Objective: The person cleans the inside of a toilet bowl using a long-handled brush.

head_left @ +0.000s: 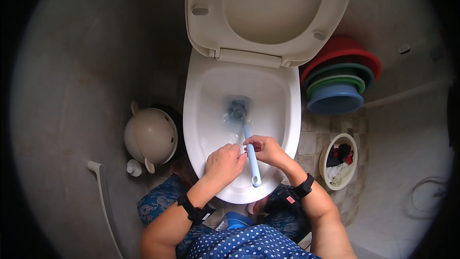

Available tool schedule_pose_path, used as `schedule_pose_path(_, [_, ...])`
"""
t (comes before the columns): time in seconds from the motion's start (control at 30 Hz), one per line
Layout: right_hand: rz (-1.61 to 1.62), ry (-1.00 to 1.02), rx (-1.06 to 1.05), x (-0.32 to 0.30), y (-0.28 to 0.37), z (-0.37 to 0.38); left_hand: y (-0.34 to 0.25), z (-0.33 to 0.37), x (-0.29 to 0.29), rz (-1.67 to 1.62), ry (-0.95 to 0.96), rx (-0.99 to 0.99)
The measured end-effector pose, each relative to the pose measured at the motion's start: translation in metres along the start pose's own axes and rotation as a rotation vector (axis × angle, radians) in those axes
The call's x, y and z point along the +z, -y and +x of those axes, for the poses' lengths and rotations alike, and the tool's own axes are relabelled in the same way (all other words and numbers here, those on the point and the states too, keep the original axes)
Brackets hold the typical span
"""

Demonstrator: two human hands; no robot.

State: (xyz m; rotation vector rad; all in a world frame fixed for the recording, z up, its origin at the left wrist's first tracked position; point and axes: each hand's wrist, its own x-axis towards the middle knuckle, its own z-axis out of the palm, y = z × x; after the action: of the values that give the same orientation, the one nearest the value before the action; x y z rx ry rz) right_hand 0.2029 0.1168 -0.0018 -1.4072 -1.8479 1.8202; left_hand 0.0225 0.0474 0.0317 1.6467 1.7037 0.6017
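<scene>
A light blue toilet brush [252, 158] slants into the white toilet bowl [203, 74], its dark head down in the bluish water at the bottom. Over the bowl's front part, my right hand [268, 149] is closed round the middle of the handle. My left hand [225, 164] is beside the handle with its fingers curled in, the tips close to my right fingers. Whatever the left fingers may hold is hidden. The beige toilet seat and lid [207, 24] stand raised behind the bowl.
Stacked basins in red, green and blue [335, 100] are at the right. A pale oval basin [325, 165] with dark and white cloths sits nearer. At left stand a beige lidded bucket [148, 136] and a small white bottle [134, 168]. A blue object [237, 219] lies near my feet.
</scene>
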Motion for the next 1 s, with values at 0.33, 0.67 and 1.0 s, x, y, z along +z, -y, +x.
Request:
schedule_pose_path(0.33, [0.552, -0.02, 0.366, -0.036, 0.004, -0.021, 0.0, -0.001, 0.0, -0.004, -0.037, 0.032])
schedule_pose_path(0.67, [-0.353, -0.343, 0.197, -0.052, 0.044, -0.041, 0.003, -0.007, -0.004, 0.033, 0.023, 0.015])
schedule_pose_path(1.0, [-0.57, -0.363, 0.097, -0.061, 0.055, -0.034, 0.003, -0.006, -0.004, 0.01, -0.028, 0.026])
